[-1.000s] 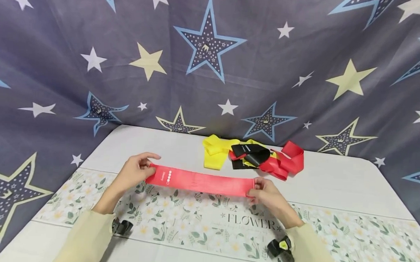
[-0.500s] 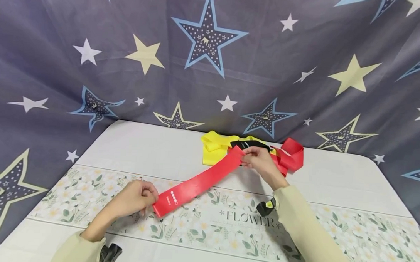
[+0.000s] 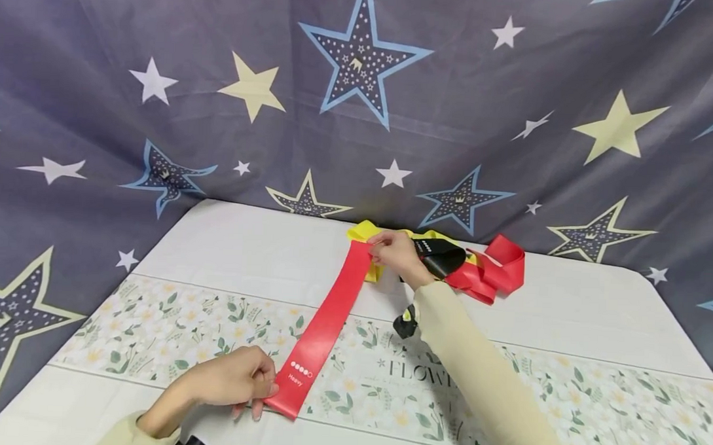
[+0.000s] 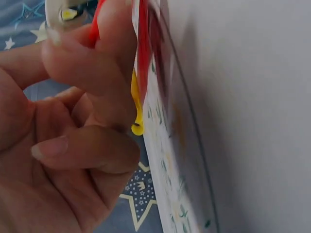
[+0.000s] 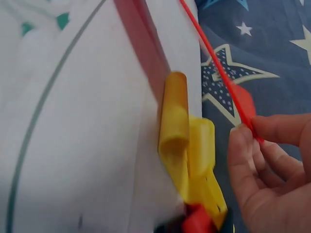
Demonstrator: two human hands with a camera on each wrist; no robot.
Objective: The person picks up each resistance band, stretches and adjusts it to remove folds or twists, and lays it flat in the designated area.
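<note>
A red resistance band point(image 3: 323, 329), printed "Heavy" with a row of dots, stretches lengthwise over the table between both hands. At its near end, beside the print, my left hand point(image 3: 233, 378) pinches the edge between thumb and fingers. My right hand point(image 3: 399, 255) pinches the far end, above the yellow band point(image 3: 365, 230). In the right wrist view the red band point(image 5: 221, 73) shows edge-on, raised off the table, its end between thumb and fingertips of the right hand point(image 5: 277, 170). The left wrist view shows the left hand point(image 4: 82, 126) close up, fingers curled.
Loose bands lie heaped at the table's back: a black one point(image 3: 440, 255) and another red one point(image 3: 502, 267) right of the yellow one. A floral strip with lettering crosses the white tablecloth point(image 3: 238, 244). A star-patterned curtain point(image 3: 312, 142) hangs directly behind the table.
The red band has swung from crosswise to nearly lengthwise. My left hand came nearer, down the view; my right hand went to the back, then left over the yellow band.
</note>
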